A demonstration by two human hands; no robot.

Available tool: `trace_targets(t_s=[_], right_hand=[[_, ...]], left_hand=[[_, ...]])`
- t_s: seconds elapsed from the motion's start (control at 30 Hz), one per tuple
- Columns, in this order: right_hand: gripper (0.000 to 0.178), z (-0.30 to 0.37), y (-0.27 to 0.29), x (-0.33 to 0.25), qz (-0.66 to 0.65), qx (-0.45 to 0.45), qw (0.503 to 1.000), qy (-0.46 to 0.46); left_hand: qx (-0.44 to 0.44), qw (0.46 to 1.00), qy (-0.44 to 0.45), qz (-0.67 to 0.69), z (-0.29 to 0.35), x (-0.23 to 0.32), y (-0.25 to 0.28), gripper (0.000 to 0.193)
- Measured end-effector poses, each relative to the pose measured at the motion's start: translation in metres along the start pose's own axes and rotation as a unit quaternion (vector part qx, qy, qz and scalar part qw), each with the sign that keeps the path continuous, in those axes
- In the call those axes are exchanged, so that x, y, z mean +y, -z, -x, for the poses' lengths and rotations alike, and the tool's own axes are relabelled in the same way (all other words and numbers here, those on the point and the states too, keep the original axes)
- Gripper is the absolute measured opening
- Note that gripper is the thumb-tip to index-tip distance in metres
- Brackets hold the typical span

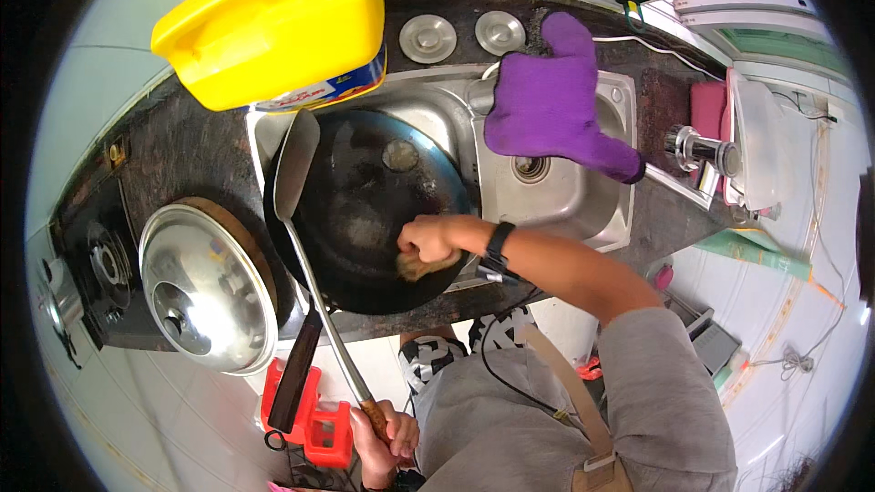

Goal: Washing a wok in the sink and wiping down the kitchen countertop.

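Counter (200, 150): dark, crossing the frame, steel double sink (588, 210) at centre.
Wok (365, 182): black, left of centre, over the left basin.
My right hand (436, 237): centre, fingers pinching a tan pad (424, 267) inside the wok.
My left hand (387, 442): lower centre, wrapped around a spatula's (296, 169) wooden handle.

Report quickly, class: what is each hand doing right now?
Left hand: closed, holding a long-handled metal spatula.
Right hand: closed, holding a tan pad.
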State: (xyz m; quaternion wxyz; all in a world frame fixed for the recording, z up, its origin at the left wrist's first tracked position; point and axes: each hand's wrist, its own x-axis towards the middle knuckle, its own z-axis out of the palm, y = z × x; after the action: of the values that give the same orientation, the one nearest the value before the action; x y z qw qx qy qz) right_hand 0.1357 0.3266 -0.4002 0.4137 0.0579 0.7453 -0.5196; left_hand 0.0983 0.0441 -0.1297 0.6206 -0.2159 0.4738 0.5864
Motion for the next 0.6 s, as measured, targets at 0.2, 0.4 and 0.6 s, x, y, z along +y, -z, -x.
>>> trace_targets(t_s=[0.2, 0.4, 0.6], right_hand=[[0.024, 0.113, 0.035, -0.038, -0.220, 0.304, 0.919, 0.117], [0.027, 0.245, 0.051, 0.002, -0.085, 0.331, 0.936, -0.081], [0.033, 0.367, 0.071, 0.041, 0.195, 0.479, 0.856, -0.025]], left_hand=[[-0.022, 0.997, 0.032, 0.061, 0.000, -0.005, -0.011, 0.070], [-0.011, 0.999, 0.031, 0.028, -0.004, -0.019, -0.026, 0.070], [0.019, 0.999, 0.045, -0.008, -0.006, -0.032, -0.047, 0.069]])
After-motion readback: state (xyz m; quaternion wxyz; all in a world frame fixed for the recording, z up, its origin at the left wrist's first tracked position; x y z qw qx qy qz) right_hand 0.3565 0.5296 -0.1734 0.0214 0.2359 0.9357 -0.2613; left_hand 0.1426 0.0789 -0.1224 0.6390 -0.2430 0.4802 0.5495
